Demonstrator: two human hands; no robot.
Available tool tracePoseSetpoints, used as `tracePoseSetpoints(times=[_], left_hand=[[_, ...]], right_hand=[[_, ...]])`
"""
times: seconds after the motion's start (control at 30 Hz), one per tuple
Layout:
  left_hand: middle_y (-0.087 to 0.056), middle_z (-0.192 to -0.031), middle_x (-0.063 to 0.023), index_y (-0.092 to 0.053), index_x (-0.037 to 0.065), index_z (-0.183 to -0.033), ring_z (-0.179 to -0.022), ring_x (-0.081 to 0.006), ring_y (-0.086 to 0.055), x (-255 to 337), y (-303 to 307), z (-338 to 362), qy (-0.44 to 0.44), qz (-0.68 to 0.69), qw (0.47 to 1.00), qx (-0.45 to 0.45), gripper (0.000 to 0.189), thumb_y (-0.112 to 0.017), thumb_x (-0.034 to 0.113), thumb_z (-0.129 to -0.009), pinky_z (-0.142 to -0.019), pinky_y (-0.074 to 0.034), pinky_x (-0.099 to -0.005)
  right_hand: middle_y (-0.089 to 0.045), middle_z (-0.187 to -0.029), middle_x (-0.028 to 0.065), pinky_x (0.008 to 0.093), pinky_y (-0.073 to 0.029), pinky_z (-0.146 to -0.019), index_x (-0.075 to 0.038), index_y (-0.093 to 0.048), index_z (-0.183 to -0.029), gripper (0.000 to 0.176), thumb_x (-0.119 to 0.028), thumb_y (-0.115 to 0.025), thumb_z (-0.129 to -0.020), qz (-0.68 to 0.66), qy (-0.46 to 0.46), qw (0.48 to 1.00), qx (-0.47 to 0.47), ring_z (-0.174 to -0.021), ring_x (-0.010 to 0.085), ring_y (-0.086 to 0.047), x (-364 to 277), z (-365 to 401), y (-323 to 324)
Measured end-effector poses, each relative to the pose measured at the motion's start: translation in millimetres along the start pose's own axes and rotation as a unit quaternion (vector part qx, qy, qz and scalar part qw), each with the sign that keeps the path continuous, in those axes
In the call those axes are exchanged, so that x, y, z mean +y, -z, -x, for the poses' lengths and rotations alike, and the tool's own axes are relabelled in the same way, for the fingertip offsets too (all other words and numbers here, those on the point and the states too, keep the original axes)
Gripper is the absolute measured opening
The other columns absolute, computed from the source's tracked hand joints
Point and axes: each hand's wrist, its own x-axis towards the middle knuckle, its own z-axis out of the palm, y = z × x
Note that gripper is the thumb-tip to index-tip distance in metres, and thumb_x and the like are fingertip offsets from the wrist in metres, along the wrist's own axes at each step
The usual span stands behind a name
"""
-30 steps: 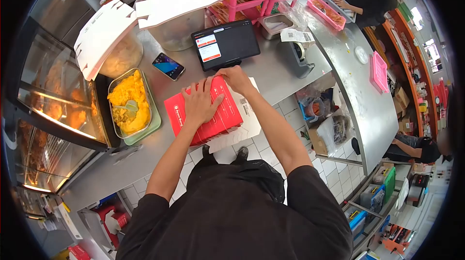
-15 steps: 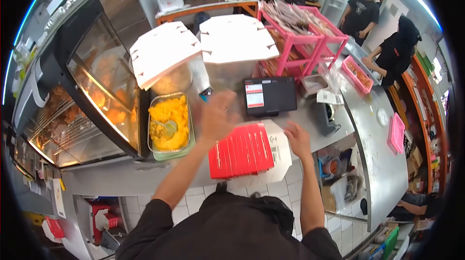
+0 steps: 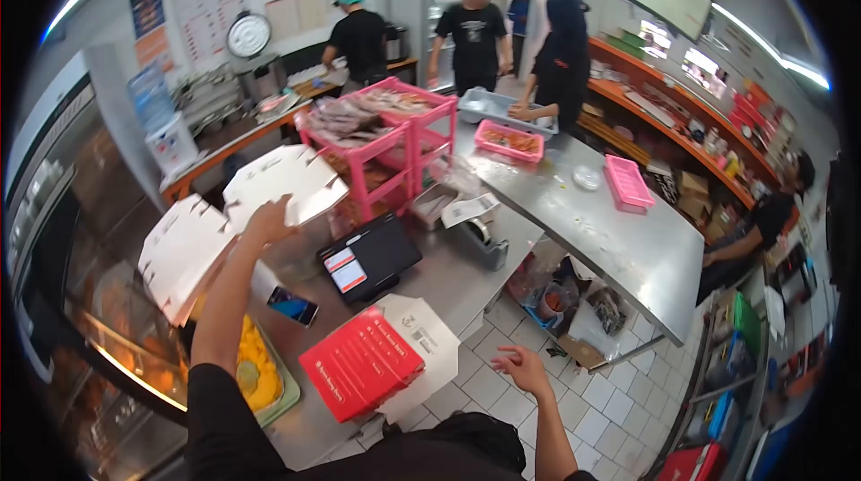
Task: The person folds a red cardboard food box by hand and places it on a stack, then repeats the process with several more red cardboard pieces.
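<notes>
My left hand (image 3: 272,219) reaches over the counter to the near edge of a stack of white flat cardboard cartons (image 3: 285,181). Its thumb and fingers are apart at that edge, and I see no carton lifted. A second white carton stack (image 3: 186,248) stands beside it, partly behind my forearm. My right hand (image 3: 523,369) is held in the air over the floor, fingers spread, with nothing in it. Between my arms a red and white food box (image 3: 359,363) lies near the counter's front edge, its white flap (image 3: 417,338) spread to the right.
A dark tablet (image 3: 372,257) and a phone (image 3: 292,306) lie behind the box. A tray of yellow food (image 3: 257,369) sits left, near a lit glass cabinet (image 3: 126,346). Pink crates (image 3: 386,145) stand at the back. Several people are around a steel table (image 3: 592,212).
My view has swung right and up. My left hand has moved forward to the white cartons. My right hand has come away from the red box's flap.
</notes>
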Motion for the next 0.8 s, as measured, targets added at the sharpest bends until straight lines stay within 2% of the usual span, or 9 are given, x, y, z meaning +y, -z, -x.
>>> tracePoseSetpoints(times=[0.1,0.17,0.23,0.3,0.43,0.5,0.63,0.67,0.8], left_hand=[[-0.067,-0.112,-0.0213,-0.051,0.008,-0.134,-0.1,-0.0379,-0.064,-20,18,-5,-0.082,0.0,0.997,-0.005,0.079,-0.079,0.048,-0.071,-0.089,-0.05,-0.044],[-0.071,-0.098,-0.019,-0.065,0.004,-0.116,-0.09,-0.0338,-0.066,-42,22,-17,-0.076,0.187,0.978,-0.052,0.05,-0.074,0.038,-0.08,-0.083,-0.052,-0.0398],[-0.071,-0.086,-0.019,-0.071,0.0,-0.097,-0.081,-0.0308,-0.067,-49,20,-22,-0.082,0.234,0.969,0.004,0.03,-0.07,0.027,-0.085,-0.079,-0.053,-0.0367],[-0.071,-0.084,-0.0206,-0.072,-0.001,-0.088,-0.08,-0.0294,-0.069,-35,27,-22,-0.068,0.108,0.992,0.001,0.02,-0.07,0.018,-0.083,-0.077,-0.054,-0.0365],[-0.07,-0.078,-0.0219,-0.071,-0.002,-0.08,-0.071,-0.0287,-0.07,-19,21,-11,-0.112,0.143,0.968,0.176,0.01,-0.069,0.007,-0.075,-0.066,-0.054,-0.0358],[-0.069,-0.075,-0.0211,-0.07,0.0,-0.079,-0.07,-0.0311,-0.069,-14,23,-9,-0.065,0.149,0.938,0.306,0.009,-0.067,0.004,-0.073,-0.065,-0.053,-0.0371],[-0.068,-0.075,-0.0155,-0.069,0.006,-0.087,-0.069,-0.0341,-0.067,-13,60,6,0.052,0.132,0.826,0.546,0.007,-0.067,0.011,-0.084,-0.061,-0.05,-0.0389],[-0.068,-0.075,-0.0155,-0.069,0.006,-0.087,-0.069,-0.0341,-0.067,-11,71,13,0.049,0.132,0.825,0.547,0.007,-0.067,0.011,-0.084,-0.061,-0.05,-0.0389],[-0.071,-0.082,-0.0102,-0.07,0.007,-0.094,-0.071,-0.0265,-0.067,34,106,65,0.045,0.114,0.696,0.708,0.008,-0.067,0.011,-0.089,-0.066,-0.051,-0.0361]], right_hand=[[-0.072,-0.1,0.0133,0.0271,-0.055,-0.07,0.0,-0.057,-0.119,0.026,-0.01,-0.057,-0.096,0.023,-0.076,0.989,0.122,-0.087,0.0192,-0.071,24,48,28],[-0.072,-0.101,0.0137,0.0278,-0.056,-0.069,0.001,-0.057,-0.12,0.026,-0.011,-0.057,-0.096,0.005,-0.111,0.98,0.166,-0.087,0.0196,-0.071,36,78,42],[-0.072,-0.102,0.0141,0.0285,-0.056,-0.069,0.001,-0.057,-0.12,0.027,-0.011,-0.058,-0.096,-0.01,-0.145,0.969,0.202,-0.087,0.0199,-0.072,36,103,47],[-0.071,-0.104,0.0144,0.0293,-0.056,-0.069,0.001,-0.057,-0.121,0.028,-0.013,-0.058,-0.096,-0.041,-0.165,0.957,0.235,-0.086,0.021,-0.072,32,120,49],[-0.071,-0.104,0.0143,0.0302,-0.057,-0.071,0.002,-0.057,-0.121,0.03,-0.014,-0.058,-0.096,-0.043,-0.167,0.952,0.251,-0.087,0.0217,-0.072,33,131,47],[-0.071,-0.105,0.0143,0.0308,-0.056,-0.073,0.002,-0.057,-0.122,0.031,-0.016,-0.059,-0.096,-0.051,-0.159,0.957,0.239,-0.089,0.0215,-0.071,26,129,44],[-0.071,-0.106,0.0138,0.0304,-0.056,-0.073,0.001,-0.057,-0.122,0.032,-0.017,-0.059,-0.097,-0.041,-0.148,0.962,0.226,-0.091,0.0214,-0.071,16,128,38],[-0.071,-0.106,0.0132,0.03,-0.056,-0.073,0.001,-0.057,-0.122,0.031,-0.018,-0.059,-0.097,-0.037,-0.146,0.964,0.22,-0.09,0.0203,-0.071,15,129,36],[-0.071,-0.108,0.0117,0.03,-0.055,-0.076,0.0,-0.057,-0.122,0.032,-0.017,-0.062,-0.095,0.041,-0.106,0.973,0.203,-0.091,0.0183,-0.07,-25,121,25]])
